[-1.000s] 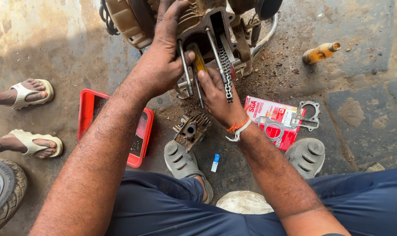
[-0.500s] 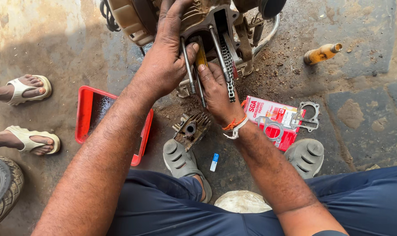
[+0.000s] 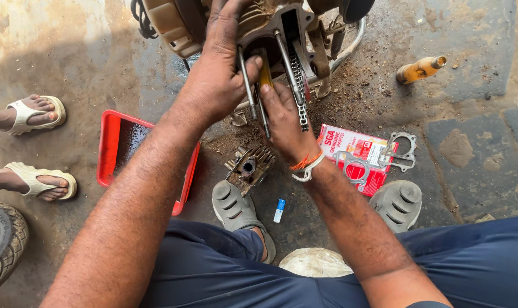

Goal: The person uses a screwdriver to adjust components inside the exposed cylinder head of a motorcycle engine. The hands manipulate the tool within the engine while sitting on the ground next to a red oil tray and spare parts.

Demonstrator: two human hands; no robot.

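Left hand (image 3: 222, 68) lies spread over the engine (image 3: 270, 28) at the far edge, steadying it, while the right hand (image 3: 281, 117), fingers together, presses by the studs (image 3: 247, 77) and chain (image 3: 299, 85). Right of the wrist lies a flat red-and-white packet (image 3: 359, 157) under grey gaskets (image 3: 401, 151).

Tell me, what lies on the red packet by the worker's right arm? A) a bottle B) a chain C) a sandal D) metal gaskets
D: flat metal gaskets lie on the red packet, while the bottle sits apart, higher up on the ground.
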